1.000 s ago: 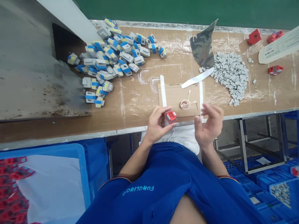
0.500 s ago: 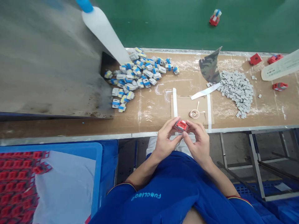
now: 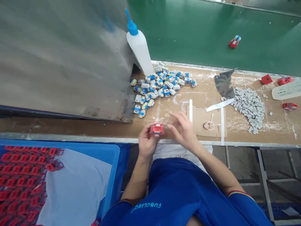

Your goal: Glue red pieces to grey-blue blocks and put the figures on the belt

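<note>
My left hand (image 3: 147,139) grips a small red-and-grey plastic toy car body (image 3: 157,128) by its left side, over the front edge of the bench. The open, hollow side of the body faces up. To its right, my right hand (image 3: 184,130) is off the body, its fingers spread and nothing seen between them. Beyond both hands is a heap of grey-white blocks with blue and yellow bands (image 3: 162,83). A heap of small grey pieces (image 3: 249,106) lies farther right, by a cardboard square (image 3: 197,122) taped down with white strips.
A white bottle with a blue nozzle (image 3: 141,50) leans by a metal panel (image 3: 70,62). At lower left, a blue tray (image 3: 115,163) holds rows of red car bodies and a white cloth (image 3: 75,182). A small ring-shaped dish with swabs (image 3: 208,126) sits on the cardboard.
Both hands held the toy car body before; now my right hand has let go and opened. My left hand has carried the body leftward. The view has also shifted left.
</note>
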The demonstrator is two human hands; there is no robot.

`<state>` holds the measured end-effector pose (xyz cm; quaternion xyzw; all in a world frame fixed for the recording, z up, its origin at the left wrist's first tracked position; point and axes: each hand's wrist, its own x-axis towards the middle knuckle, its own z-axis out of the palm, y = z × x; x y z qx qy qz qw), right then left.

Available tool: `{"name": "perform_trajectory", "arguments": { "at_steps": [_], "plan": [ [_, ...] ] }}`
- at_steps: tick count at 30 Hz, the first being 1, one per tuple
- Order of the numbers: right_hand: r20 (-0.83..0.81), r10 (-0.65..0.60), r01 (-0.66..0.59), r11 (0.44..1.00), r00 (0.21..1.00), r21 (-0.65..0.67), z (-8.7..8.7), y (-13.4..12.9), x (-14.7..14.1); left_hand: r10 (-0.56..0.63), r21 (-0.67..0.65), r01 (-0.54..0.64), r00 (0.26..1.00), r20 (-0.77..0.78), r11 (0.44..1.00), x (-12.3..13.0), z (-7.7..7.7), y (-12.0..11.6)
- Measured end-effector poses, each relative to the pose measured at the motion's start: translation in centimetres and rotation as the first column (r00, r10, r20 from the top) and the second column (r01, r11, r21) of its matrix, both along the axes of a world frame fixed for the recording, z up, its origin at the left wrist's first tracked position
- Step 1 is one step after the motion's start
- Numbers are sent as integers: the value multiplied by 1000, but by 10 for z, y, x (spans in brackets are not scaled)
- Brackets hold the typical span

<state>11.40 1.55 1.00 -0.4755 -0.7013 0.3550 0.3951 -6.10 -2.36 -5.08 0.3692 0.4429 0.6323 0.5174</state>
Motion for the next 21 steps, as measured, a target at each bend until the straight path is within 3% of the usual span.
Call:
{"name": "perform_trajectory", "arguments": {
  "at_steps": [2,6,8,11,14,17,19,21],
  "plan": [
    [211,-88,101,993,973,-53,2,40,-15,32,7,-32,999,5,999,-10,-2,2],
    [607,-107,192,978,788,-77,10,103,-48,-3,15,3,1000,25,1000,-11,-3,2],
    [684,-91,191,979,724,-72,12,117,-60,-23,18,22,999,47,1000,-8,-3,0],
    [677,-88,186,980,730,-73,8,121,-61,-46,13,45,997,59,999,-8,-1,-2],
    [508,-99,156,985,855,-71,0,109,-41,-82,22,80,995,60,997,-10,1,-1],
    [100,-34,48,989,994,-140,-3,78,-6,-83,54,80,995,62,995,-7,5,4],
    [-199,27,-71,973,980,-218,1,47,19,-95,87,90,993,63,992,-2,11,7],
    [-356,15,-120,953,934,-276,7,16,41,-159,102,152,985,63,983,6,17,9]
  ]
}}
